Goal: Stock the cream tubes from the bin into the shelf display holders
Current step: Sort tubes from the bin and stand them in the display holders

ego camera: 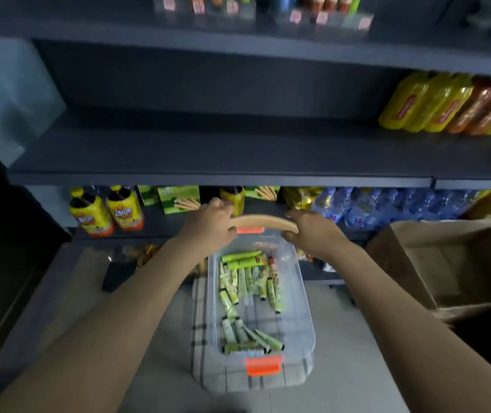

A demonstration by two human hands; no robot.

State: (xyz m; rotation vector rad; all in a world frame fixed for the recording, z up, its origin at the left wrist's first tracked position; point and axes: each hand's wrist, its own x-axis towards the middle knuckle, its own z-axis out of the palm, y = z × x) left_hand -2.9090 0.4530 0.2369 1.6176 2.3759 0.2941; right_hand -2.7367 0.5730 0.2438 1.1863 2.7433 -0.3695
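Note:
A clear plastic bin (305,320) with orange latches stands on a checked cloth on the floor below me. Several green and white cream tubes (239,286) lie loose inside it. Above the bin's far end, both hands hold a flat, curved, beige piece (263,222), probably a display holder. My left hand (210,225) grips its left end and my right hand (312,229) grips its right end. The piece is level with the low shelf's front edge. The dark middle shelf (208,150) in front of me is bare on its left and centre.
Yellow bottles (105,211), green snack boxes (178,199) and water bottles (366,204) fill the low shelf. Yellow and orange packs (447,105) sit at the right of the middle shelf. An open cardboard box (453,263) stands on the floor at the right.

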